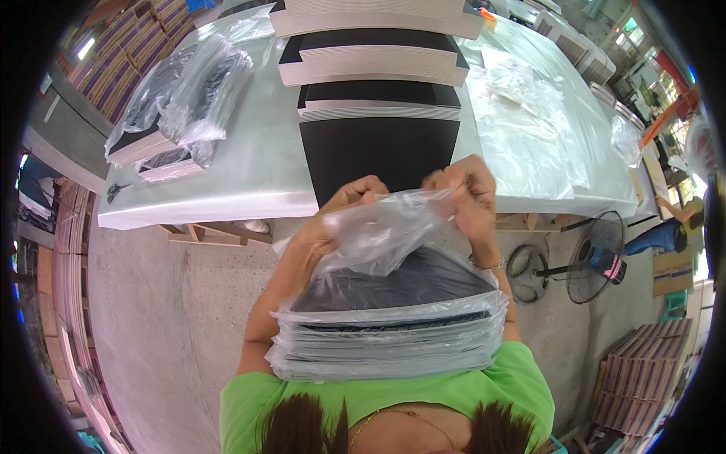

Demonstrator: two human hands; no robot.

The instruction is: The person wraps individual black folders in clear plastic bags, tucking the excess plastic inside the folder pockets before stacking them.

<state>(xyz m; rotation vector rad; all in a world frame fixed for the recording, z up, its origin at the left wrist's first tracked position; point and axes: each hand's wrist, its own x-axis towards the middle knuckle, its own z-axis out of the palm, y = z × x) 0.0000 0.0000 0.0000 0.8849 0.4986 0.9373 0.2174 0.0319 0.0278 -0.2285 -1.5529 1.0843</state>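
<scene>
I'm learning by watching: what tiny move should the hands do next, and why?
Maybe pull the loose end of the clear bag straight, because it looks wrinkled and bunched between the left hand and the right hand.

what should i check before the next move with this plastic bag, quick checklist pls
1. Left hand has hold of the plastic bag: ok, fingers curled at its far edge.
2. Right hand has hold too: ok, pinching the same edge.
3. Bag sealed: cannot tell, fingers and creases hide it.
4. Wrapped pile stacked, not spread out: ok, layers lie one on another against the green shirt.
5. Scissors apart from the hands: ok, at the left end of the table.
6. Fan apart from the bag: ok, off to the right.
</scene>
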